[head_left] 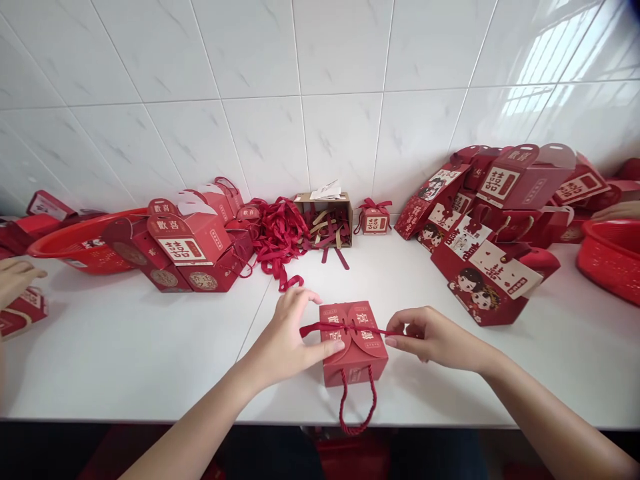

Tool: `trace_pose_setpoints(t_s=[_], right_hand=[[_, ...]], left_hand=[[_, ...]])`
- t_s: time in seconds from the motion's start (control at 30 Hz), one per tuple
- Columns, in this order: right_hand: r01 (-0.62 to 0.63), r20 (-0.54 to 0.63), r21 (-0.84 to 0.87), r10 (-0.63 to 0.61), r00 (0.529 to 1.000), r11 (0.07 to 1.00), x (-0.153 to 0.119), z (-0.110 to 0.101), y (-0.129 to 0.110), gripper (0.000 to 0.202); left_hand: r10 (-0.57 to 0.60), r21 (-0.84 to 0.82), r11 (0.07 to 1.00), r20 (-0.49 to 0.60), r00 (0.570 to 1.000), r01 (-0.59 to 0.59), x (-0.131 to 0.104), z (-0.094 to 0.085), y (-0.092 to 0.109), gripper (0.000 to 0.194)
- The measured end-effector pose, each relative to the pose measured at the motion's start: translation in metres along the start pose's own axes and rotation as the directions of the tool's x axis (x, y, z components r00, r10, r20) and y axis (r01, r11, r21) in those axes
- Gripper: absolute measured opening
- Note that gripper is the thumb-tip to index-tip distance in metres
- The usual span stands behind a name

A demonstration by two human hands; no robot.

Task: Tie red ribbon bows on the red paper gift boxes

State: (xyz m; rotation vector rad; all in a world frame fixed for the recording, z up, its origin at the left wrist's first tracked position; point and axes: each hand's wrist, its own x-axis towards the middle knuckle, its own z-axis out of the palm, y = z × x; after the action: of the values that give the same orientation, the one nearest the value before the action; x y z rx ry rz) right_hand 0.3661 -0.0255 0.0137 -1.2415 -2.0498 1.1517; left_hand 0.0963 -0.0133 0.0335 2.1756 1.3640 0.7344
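A small red gift box (356,363) with gold lettering stands before me on the white table, its two rounded top flaps folded together. A red ribbon (367,328) runs across the lid and crosses itself at the middle. Between thumb and fingers, my right hand (433,337) pinches the ribbon's right end. My left hand (290,333) has the ribbon's left end in its grip, its thumb resting on the lid and its index finger raised; the other fingers are partly hidden. A twisted red cord handle (374,403) hangs from the box's near side over the table edge.
Behind lie a heap of red ribbons (280,230) and a cardboard box (345,233) of ribbon strips. Beside them sits a box with a bow (375,219). Red boxes are piled left (187,243) and right (500,193). Another person's hand (17,280) shows at far left.
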Motion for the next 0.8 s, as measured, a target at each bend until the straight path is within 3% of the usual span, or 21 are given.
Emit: trace_pose_setpoints(t_s=[0.07,0.27,0.43,0.53,0.63,0.73,0.8], right_hand=[[-0.034,0.001,0.031,0.034,0.999,0.999,-0.003,-0.005,-0.003,0.030],[-0.173,0.085,0.257,0.156,0.984,0.951,-0.002,-0.016,-0.016,0.037],[-0.181,0.112,0.501,0.144,0.983,0.846,0.006,-0.012,-0.021,0.033],[-0.149,0.114,0.566,0.102,0.988,0.811,0.010,-0.010,-0.024,0.034],[-0.147,0.092,0.508,0.116,0.989,0.849,0.010,-0.013,-0.029,0.036],[-0.180,0.063,0.315,0.169,0.984,0.932,0.008,-0.018,-0.036,0.032],[-0.137,0.011,0.166,0.137,0.991,0.977,0.006,-0.021,-0.040,0.030]], left_hand=[[0.063,0.027,0.998,-0.013,0.998,-0.062,0.001,0.002,0.009,0.034],[0.088,0.027,0.995,0.177,0.980,-0.095,0.011,0.011,0.039,0.015],[0.112,-0.020,0.994,0.187,0.976,-0.111,0.016,0.021,0.038,0.012],[0.139,-0.077,0.989,0.161,0.977,-0.127,0.017,0.024,0.032,0.012],[0.145,-0.158,0.980,0.159,0.977,-0.120,0.020,0.022,0.028,0.013],[0.156,-0.229,0.966,0.152,0.976,-0.118,0.023,0.020,0.027,0.009],[0.165,-0.232,0.964,0.133,0.977,-0.131,0.025,0.019,0.028,0.005]])
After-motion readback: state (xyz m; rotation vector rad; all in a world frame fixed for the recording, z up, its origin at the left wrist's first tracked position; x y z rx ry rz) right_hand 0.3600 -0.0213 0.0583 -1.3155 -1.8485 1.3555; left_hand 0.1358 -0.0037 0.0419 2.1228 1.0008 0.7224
